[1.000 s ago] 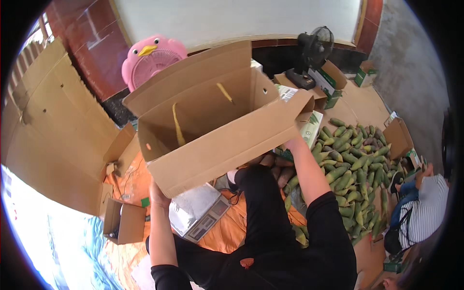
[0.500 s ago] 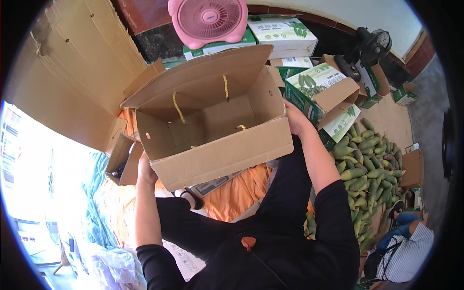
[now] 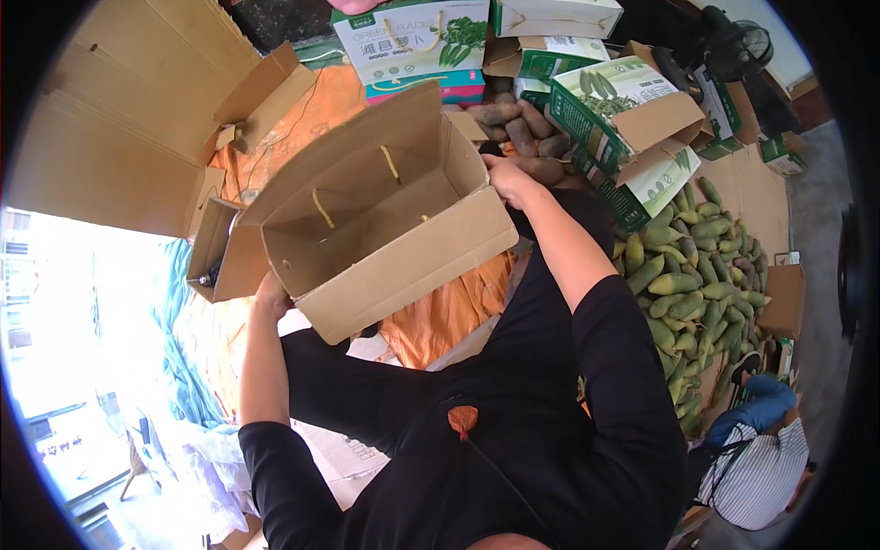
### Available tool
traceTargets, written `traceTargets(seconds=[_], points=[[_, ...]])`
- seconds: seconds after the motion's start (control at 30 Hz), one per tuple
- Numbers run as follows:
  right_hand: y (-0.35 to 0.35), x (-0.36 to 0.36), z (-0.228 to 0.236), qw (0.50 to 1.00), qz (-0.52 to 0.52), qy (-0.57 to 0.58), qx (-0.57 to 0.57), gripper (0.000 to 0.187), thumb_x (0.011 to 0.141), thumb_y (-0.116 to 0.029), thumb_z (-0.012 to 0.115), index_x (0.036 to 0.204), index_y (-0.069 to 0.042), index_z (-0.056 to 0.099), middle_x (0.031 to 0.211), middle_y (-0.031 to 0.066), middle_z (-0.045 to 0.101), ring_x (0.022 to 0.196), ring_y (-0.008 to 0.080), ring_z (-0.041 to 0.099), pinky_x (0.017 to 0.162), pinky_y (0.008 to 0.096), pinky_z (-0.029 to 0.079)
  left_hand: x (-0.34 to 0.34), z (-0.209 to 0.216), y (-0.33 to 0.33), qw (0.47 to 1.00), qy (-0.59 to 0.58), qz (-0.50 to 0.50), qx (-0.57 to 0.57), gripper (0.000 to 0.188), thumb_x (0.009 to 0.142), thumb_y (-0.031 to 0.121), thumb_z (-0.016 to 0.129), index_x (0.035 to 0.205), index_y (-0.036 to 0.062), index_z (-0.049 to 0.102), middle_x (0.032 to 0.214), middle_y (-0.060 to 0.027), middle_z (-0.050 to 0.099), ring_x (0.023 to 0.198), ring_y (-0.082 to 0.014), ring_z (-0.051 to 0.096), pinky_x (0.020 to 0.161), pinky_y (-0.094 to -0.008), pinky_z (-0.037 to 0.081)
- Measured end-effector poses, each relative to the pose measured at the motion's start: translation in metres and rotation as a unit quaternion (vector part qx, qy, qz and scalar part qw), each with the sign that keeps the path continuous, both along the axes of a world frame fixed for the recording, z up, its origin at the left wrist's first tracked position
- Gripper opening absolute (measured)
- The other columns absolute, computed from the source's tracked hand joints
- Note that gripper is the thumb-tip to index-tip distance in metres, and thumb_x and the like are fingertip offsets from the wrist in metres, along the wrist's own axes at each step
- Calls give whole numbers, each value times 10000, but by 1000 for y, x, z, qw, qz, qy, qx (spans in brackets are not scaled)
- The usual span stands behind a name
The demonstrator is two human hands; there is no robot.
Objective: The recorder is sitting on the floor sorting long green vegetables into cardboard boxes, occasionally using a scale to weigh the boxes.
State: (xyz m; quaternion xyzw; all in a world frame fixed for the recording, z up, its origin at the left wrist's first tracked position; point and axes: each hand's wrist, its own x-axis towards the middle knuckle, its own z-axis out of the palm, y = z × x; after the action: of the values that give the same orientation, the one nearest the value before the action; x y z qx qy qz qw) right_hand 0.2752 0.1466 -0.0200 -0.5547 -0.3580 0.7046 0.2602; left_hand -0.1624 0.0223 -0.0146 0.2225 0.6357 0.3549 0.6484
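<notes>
An open brown cardboard box [image 3: 408, 275] with yellow rope handles hangs tilted above my lap, its flap raised at the far side. I see into its inside, which shows bare cardboard. My left hand [image 3: 272, 299] grips the lower left end; its fingers are partly hidden by the box. At the opposite end my right hand [image 3: 513, 181] is closed on the right side wall near the top edge. Behind the box lie several dark, reddish-brown radishes [image 3: 521, 137], beside orange sheeting [image 3: 449, 307] that also spreads beneath.
Green radishes [image 3: 706, 266] form a large heap at right, below stacked printed cartons [image 3: 632, 82]. A white-green carton [image 3: 403, 46] stands at the back. A small open box [image 3: 213, 243] and a big cardboard sheet [image 3: 119, 119] are at left. Another person [image 3: 761, 458] sits at lower right.
The box has shifted left and turned, its right end rising away from me, with both hands still on it. The view has moved, so the dark radishes and the back carton show more.
</notes>
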Motion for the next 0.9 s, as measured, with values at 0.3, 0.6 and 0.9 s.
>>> traceTargets(seconds=[0.3, 0.6, 0.9], points=[[-5, 0, 13, 990, 112, -72, 37, 393, 934, -94, 443, 1312, -174, 515, 1012, 43, 614, 820, 158, 589, 655, 361, 494, -28, 33, -10, 841, 531, -93, -46, 245, 851, 122, 509, 1016, 11, 653, 867, -145, 675, 759, -302, 664, 695, -437, 539], [-9, 68, 94, 966, 54, -77, 241, 369, 939, -210, 509, 1279, -65, 516, 1169, 59, 609, 979, 137, 598, 762, 281, 462, 114, 78, -20, 729, 538, -329, 265, 658, 699, 182, 746, 1300, 88, 497, 1197, -166, 583, 1118, -333, 539, 926, -415, 436], [-108, 225, -5, 947, -164, -254, 110, 331, 892, -189, 554, 1208, -95, 571, 1012, 46, 640, 814, 137, 600, 662, 288, 474, 136, 26, -8, 748, 506, -395, 169, 477, 710, 145, 693, 1175, 93, 603, 1064, -183, 637, 1008, -349, 599, 861, -410, 473]])
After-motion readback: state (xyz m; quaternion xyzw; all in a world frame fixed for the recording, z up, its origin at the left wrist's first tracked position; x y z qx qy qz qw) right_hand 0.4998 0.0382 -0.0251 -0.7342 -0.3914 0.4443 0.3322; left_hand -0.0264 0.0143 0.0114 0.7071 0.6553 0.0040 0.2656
